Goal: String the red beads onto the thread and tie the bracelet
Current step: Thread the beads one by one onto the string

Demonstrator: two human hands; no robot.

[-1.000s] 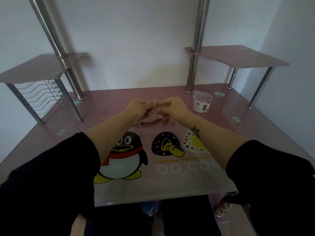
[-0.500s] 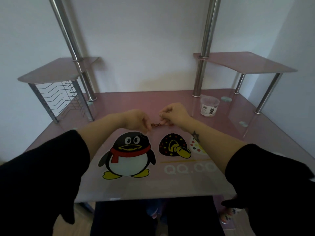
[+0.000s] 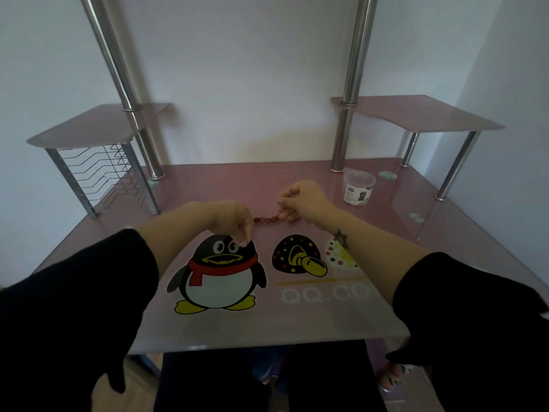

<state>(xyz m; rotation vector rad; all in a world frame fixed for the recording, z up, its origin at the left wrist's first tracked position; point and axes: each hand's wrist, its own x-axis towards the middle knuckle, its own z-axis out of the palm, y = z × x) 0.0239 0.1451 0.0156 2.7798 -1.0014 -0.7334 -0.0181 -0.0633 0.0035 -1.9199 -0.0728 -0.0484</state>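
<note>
A short strand of red beads (image 3: 266,219) stretches level between my two hands, just above the pink glass desk (image 3: 208,185). My left hand (image 3: 234,220) pinches the strand's left end, fingers curled down over the penguin picture. My right hand (image 3: 301,200) pinches the right end with thumb and fingertips. The thread itself is too thin to make out. A few beads seem to lie under my right hand, mostly hidden.
A small clear plastic tub (image 3: 358,187) with a label stands at the back right of the desk. Two chrome posts (image 3: 341,135) rise from the back, carrying side shelves. A wire rack (image 3: 101,176) stands at the left. Penguin and mushroom pictures (image 3: 219,272) cover the desk front.
My hands have drawn apart from touching each other, and the bead strand is now pulled out straight between them. The camera view has tilted up slightly.
</note>
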